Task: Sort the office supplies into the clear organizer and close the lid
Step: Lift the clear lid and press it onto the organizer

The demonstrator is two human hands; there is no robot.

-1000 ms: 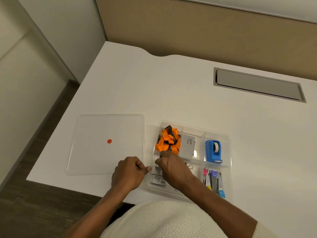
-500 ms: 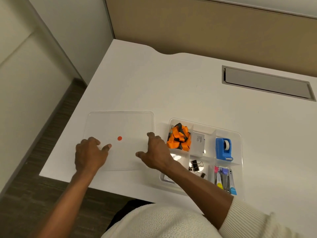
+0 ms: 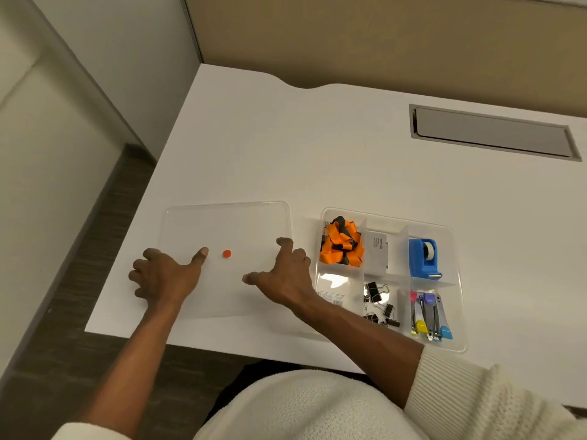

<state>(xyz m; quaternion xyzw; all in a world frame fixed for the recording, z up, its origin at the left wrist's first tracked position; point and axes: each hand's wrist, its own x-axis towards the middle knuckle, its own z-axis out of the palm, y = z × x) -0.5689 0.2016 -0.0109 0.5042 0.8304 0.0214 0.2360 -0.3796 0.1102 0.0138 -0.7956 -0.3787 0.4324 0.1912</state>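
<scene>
The clear lid (image 3: 228, 223) with a red dot (image 3: 226, 253) lies flat on the white desk, left of the clear organizer (image 3: 458, 281). My left hand (image 3: 162, 276) holds the lid's left edge, thumb on top. My right hand (image 3: 286, 271) holds its right edge, thumb on top, forearm crossing the organizer's near-left corner. The organizer holds an orange and black lanyard (image 3: 341, 244), a white box (image 3: 378, 252), a blue tape dispenser (image 3: 424, 258), black binder clips (image 3: 379, 303), several coloured small tools (image 3: 428, 315) and a flat packet (image 3: 332, 296).
A grey recessed cable hatch (image 3: 492, 134) sits in the desk at the back right. The desk's left edge (image 3: 133, 242) drops to the floor just beside the lid. A tan partition (image 3: 381, 42) runs along the back.
My right hand left the organizer's near-left compartment and moved onto the lid's right edge. My left hand shifted from the lid's near-right corner to its left edge.
</scene>
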